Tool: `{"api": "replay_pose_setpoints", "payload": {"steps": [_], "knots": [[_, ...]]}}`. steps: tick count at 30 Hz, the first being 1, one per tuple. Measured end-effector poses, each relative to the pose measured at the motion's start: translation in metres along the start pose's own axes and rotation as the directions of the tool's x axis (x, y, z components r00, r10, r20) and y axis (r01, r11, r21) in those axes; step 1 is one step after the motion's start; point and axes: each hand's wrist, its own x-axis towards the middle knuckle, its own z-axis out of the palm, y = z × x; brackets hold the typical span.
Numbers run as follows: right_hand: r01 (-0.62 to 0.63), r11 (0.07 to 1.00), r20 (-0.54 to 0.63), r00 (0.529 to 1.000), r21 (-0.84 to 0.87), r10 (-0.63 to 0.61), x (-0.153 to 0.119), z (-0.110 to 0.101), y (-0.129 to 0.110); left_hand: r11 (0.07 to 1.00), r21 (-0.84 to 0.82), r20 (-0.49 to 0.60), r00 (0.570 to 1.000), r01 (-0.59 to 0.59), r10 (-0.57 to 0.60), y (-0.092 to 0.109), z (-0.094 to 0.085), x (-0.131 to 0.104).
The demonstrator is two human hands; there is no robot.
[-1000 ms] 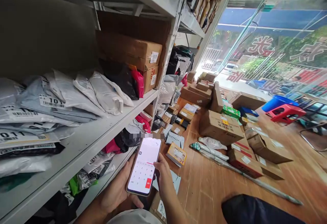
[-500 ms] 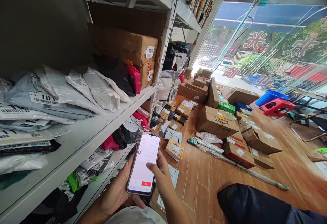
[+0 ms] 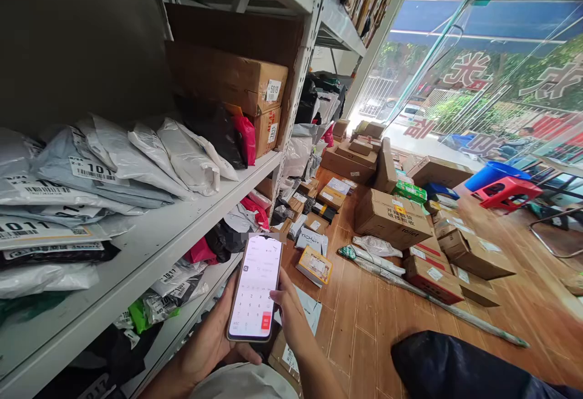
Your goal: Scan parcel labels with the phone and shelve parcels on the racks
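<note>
A phone (image 3: 254, 286) with a lit screen is upright in the lower middle of the head view, showing a number keypad and a red key. My left hand (image 3: 214, 326) is wrapped round its left side and lower edge. My right hand (image 3: 289, 311) is at its right side, the thumb at the screen's right edge and the other fingers partly hidden behind the phone. Left of the hands, a grey metal shelf (image 3: 150, 229) holds grey and white plastic parcels (image 3: 113, 162) with number labels.
Cardboard boxes (image 3: 392, 217) stand on the wooden floor (image 3: 359, 338). A long wrapped roll (image 3: 437, 302) lies there. A dark blue bag (image 3: 455, 365) is at bottom right. Farther back are a red stool (image 3: 505, 192) and a blue bucket (image 3: 494, 175). More parcels (image 3: 175, 283) fill the lower shelf.
The phone screen now shows a number keypad. My right thumb has moved from the middle of the screen to its right edge. The view has shifted slightly left.
</note>
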Motion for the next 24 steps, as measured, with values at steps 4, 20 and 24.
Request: {"api": "replay_pose_setpoints", "payload": {"steps": [4, 20, 24], "knots": [[0.027, 0.996, 0.080, 0.997, -0.091, -0.020, -0.004, -0.005, -0.002, 0.999, -0.020, 0.012, 1.000, -0.025, 0.025, -0.002, -0.008, 0.002], [0.044, 0.996, 0.125, 0.992, -0.079, -0.034, -0.003, -0.002, 0.000, 0.999, -0.029, -0.023, 0.999, -0.027, 0.026, -0.003, -0.009, 0.001], [0.048, 0.994, 0.141, 0.989, -0.097, -0.034, -0.001, -0.004, -0.003, 0.997, -0.067, 0.009, 1.000, -0.028, 0.029, -0.003, -0.012, 0.002]]}}
